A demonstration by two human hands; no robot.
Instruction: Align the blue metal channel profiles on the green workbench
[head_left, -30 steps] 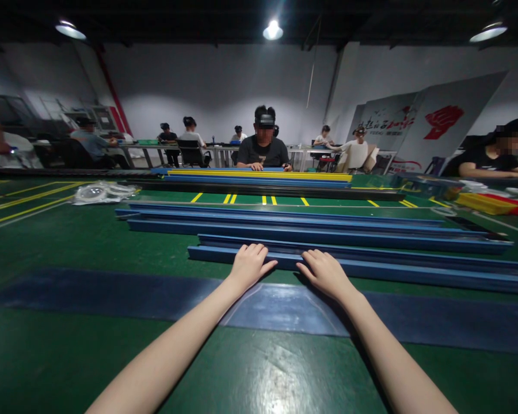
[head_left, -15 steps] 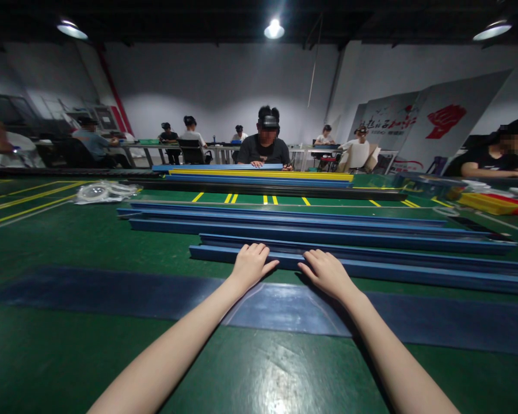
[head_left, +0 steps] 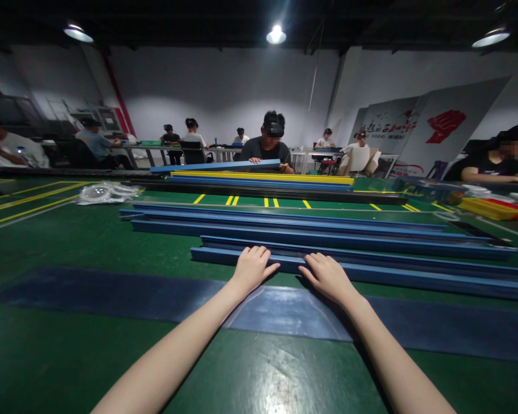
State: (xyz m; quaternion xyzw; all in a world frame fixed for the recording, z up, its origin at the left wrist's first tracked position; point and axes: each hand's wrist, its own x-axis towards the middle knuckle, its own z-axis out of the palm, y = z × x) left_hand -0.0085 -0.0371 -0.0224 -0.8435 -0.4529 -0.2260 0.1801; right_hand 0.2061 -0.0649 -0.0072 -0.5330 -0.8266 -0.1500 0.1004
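Both hands rest on the nearest blue channel [head_left: 414, 276], which lies lengthwise across the green table [head_left: 259, 368]. My left hand [head_left: 252, 267] has its fingers over the near wall and its thumb along the near side, pointing right. My right hand [head_left: 327, 275] grips the same wall a short way to the right, thumb pointing left. A gap of bare channel shows between the two thumbs. Below the wrists, a flat dark blue strip [head_left: 112, 292] lies across the table, with my forearms passing over it.
More blue channels [head_left: 285, 233] lie just beyond. Farther back are a black bar [head_left: 263, 191], a yellow bar [head_left: 263, 176] and a bagged item [head_left: 106, 192]. Across the table a person [head_left: 265, 146] handles a blue bar [head_left: 216, 167]. Yellow and red trays [head_left: 492, 208] stand right.
The person opposite has raised the right end of their blue bar, which now slants. My hands stay in place on the channel; the view has shifted slightly.
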